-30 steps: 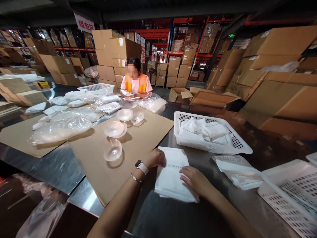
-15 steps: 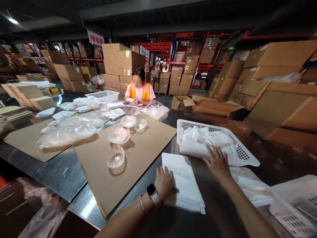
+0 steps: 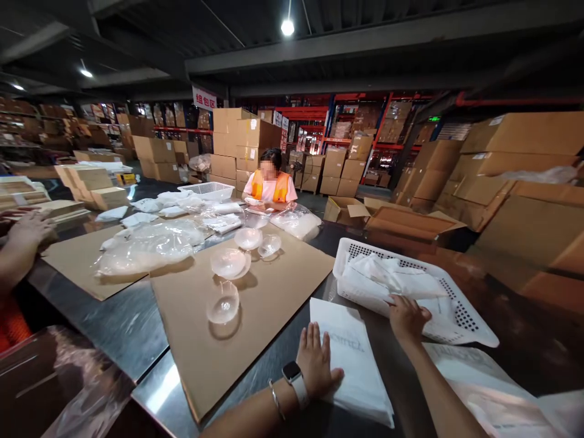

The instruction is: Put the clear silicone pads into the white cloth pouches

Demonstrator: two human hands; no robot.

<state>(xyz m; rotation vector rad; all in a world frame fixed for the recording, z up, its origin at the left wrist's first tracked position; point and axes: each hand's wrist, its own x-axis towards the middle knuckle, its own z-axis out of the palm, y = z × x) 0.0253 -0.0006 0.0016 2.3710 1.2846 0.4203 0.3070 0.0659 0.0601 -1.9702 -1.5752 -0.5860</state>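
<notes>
My left hand lies flat with fingers stretched out on the near left edge of a white paper bag on the steel table. My right hand reaches into the white perforated basket and closes on one of the white bags piled inside it. A watch and a bracelet sit on my left wrist.
Clear cup-shaped pads rest on a cardboard sheet to the left. Plastic bags lie farther left. A person in an orange vest sits across the table. Another person's hand shows at the left edge. Cardboard boxes stand all around.
My right hand left the paper bag, moved up into the basket and closed on a bag there. My left hand slid down the bag's left side and flattened. The view tilted upward.
</notes>
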